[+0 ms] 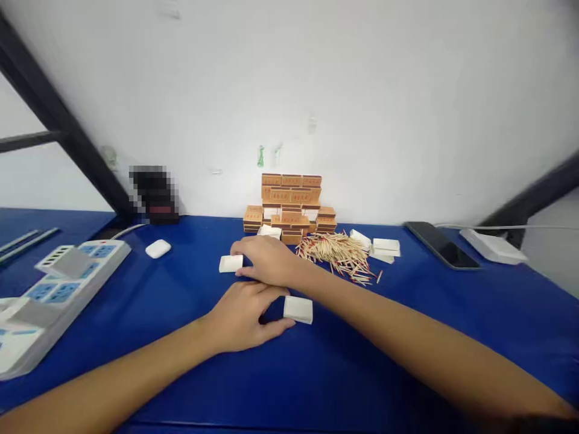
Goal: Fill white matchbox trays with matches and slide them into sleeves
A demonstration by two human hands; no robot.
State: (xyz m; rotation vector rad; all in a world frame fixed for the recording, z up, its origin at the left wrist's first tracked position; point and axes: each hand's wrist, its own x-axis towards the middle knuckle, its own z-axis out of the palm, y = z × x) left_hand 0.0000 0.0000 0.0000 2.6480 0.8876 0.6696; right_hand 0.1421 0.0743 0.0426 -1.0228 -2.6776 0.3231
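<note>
My left hand (246, 314) rests low over the blue table, its thumb and forefinger closed on the left end of a small white matchbox tray (298, 309). Crossing above it, my right hand (269, 259) has its thumb and fingers around the right end of another white matchbox tray (230, 263), which lies on the table. Part of a third white tray (270, 231) shows just behind my right hand. A loose heap of red-tipped matches (337, 250) lies to the right, partly behind my right forearm.
Orange-brown matchboxes (292, 196) stand stacked against the white wall. More white trays (384, 247) lie right of the matches. A phone (441, 244) and a white device (493, 246) are at the right. On the left are a power strip (97, 271) and a white case (158, 248).
</note>
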